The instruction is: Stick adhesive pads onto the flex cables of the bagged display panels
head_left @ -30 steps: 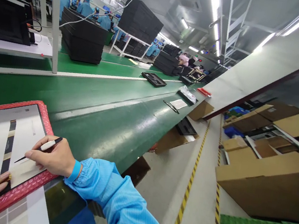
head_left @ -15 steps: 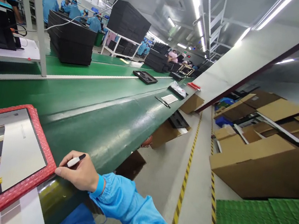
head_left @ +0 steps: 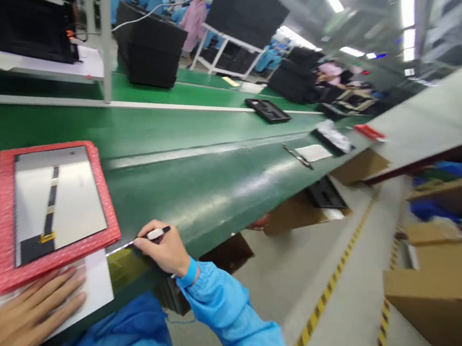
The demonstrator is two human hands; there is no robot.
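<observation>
A display panel [head_left: 82, 195] with a dark flex cable [head_left: 51, 205] lies on red foam [head_left: 115, 224] on the green bench. My left hand [head_left: 38, 306] rests flat, fingers stretched, on white sheets [head_left: 100, 278] along the foam's near edge. To the right of the foam, my right hand [head_left: 167, 251] is closed in a pinch on a slim pen-like tool [head_left: 156, 233] with a white and black back end. A thin pale line reaches from its fingertips toward the foam; whether it belongs to the tool is unclear. Yellowish film [head_left: 126, 268] lies below that hand.
Farther along the bench are a black tray [head_left: 268, 111], pliers-like tool [head_left: 298, 156], pale sheet [head_left: 314, 152] and bagged item [head_left: 333, 136]. Black trays [head_left: 150, 47] are stacked across the belt. Cardboard boxes [head_left: 436, 296] stand right of the aisle. Several people work behind.
The view has swung left and shifted, so the panel and foam now show whole. My left hand has come into view on the sheets. My right hand still grips the tool, now farther from the foam.
</observation>
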